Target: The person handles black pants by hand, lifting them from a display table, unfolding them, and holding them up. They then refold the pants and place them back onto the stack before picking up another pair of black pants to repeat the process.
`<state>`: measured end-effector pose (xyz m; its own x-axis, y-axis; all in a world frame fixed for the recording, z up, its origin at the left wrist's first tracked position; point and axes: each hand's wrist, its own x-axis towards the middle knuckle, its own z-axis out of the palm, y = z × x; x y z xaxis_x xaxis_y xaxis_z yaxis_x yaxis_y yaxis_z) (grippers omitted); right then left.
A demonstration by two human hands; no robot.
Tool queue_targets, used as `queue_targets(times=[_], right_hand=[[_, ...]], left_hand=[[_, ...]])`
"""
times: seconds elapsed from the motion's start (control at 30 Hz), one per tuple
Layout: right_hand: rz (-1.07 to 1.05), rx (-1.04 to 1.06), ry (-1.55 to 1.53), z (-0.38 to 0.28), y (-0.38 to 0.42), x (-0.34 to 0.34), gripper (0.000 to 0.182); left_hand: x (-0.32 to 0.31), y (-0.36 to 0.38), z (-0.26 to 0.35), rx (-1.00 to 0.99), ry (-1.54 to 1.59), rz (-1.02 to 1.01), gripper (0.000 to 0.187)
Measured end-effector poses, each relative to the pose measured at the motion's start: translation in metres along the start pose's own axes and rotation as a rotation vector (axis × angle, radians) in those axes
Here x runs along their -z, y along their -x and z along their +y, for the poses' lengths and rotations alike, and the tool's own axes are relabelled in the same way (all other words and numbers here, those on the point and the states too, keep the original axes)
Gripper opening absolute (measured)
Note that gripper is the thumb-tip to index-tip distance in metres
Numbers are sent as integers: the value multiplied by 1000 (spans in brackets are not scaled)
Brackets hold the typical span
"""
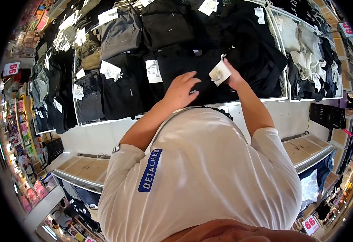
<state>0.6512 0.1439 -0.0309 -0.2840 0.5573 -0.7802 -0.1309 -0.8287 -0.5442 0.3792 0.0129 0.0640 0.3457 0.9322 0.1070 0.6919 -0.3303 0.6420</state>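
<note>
My right hand (pixel 233 76) pinches a white price tag (pixel 219 74) near its edge, above a pile of folded black garments (pixel 249 76). My left hand (pixel 181 90) is over the black folded trousers (pixel 176 64) to the left, its fingers apart and slightly curled, with nothing in them. Another white tag (pixel 154 71) lies on the black cloth just beyond my left wrist. Further left, a tag (pixel 111 71) rests on a folded black pair (pixel 122 94).
A white wire-edged display rack (pixel 280 48) holds the folded clothes in rows, with grey trousers (pixel 121 35) behind. To the right are light garments (pixel 305 52) in another section. Cardboard boxes (pixel 84 167) stand low on the left, and a black basket (pixel 327 116) hangs right.
</note>
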Motion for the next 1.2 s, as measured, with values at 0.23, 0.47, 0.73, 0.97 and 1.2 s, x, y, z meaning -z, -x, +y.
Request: queue_targets(times=[0.23, 0.47, 0.73, 0.97, 1.2], right_hand=[[-105, 214, 237, 49, -81, 43, 34], [-16, 110, 330, 31, -72, 48, 32], [32, 47, 500, 84, -20, 117, 29], [72, 214, 505, 96, 27, 96, 26], [-193, -139, 391, 84, 66, 30, 63]], left_hand=[[-20, 35, -53, 631, -77, 323, 71], [-15, -15, -92, 1039, 485, 295, 58], [-44, 12, -110, 989, 1087, 495, 50], [-65, 59, -106, 1018, 983, 72, 43], [-45, 26, -53, 986, 1485, 53, 31]])
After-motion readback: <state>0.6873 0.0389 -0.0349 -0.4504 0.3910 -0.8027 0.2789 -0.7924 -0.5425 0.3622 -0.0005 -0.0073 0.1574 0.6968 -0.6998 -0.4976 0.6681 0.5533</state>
